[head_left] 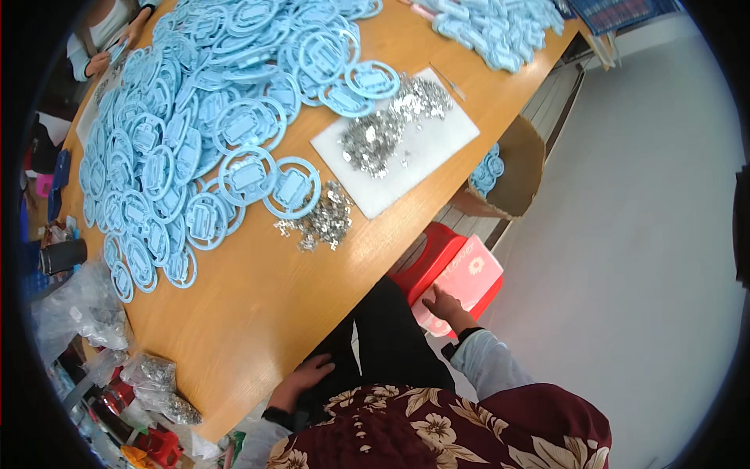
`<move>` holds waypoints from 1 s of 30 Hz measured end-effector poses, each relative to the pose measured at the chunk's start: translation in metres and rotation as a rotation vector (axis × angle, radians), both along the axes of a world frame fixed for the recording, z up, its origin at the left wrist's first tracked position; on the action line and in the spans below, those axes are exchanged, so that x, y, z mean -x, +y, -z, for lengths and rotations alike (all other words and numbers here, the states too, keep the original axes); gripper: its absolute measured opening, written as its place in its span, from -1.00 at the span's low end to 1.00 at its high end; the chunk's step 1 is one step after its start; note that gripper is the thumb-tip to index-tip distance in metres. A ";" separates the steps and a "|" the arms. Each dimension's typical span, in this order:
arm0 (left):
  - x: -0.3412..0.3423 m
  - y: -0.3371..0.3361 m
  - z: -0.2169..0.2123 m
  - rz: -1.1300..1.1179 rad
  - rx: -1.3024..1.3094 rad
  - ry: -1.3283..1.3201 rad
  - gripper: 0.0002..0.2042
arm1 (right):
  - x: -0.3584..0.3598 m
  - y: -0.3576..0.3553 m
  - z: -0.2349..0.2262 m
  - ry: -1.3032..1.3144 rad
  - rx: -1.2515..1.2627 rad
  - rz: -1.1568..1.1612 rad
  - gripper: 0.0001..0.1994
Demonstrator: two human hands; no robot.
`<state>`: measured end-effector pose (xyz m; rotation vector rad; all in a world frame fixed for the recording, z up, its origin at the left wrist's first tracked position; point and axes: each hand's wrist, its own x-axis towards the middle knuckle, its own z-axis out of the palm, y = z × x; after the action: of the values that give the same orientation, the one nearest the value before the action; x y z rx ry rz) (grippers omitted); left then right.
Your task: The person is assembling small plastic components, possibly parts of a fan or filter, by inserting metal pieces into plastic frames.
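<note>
Right hand (447, 305) flat, fingers spread on pink pad (467, 275) atop red stool (432, 258), bracing. Left hand (306, 375) loosely curled on lap, holding nothing. Blue round plastic parts (195, 141) heaped on counter (258, 305), metal clips (322, 223) beside, within reach.

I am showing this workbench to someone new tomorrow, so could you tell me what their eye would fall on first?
First, the big heap of light blue round plastic parts covering the far left of the wooden table. Next, the glittering pile of small metal pieces on a white sheet to its right. Nearer, the right hand rests on a pink box atop a red stool, and the left hand lies on the lap.
</note>
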<state>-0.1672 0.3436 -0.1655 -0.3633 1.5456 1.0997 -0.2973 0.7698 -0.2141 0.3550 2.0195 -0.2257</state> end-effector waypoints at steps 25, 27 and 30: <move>0.071 0.158 -0.075 -0.212 -0.088 0.258 -0.67 | 0.247 0.013 -0.132 -0.527 0.601 -0.972 -0.78; 0.086 0.173 -0.040 -0.251 -0.129 0.233 -0.65 | 0.264 0.022 -0.124 -0.566 0.578 -0.862 -0.77; 0.162 0.203 0.002 -0.519 -0.244 0.187 -0.50 | 0.281 0.021 -0.096 -0.545 0.528 -0.383 -0.77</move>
<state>-0.3288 0.5464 -0.1677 -0.5215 1.4931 1.7499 -0.5787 0.7907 -0.1176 -0.2808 1.3854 -0.3635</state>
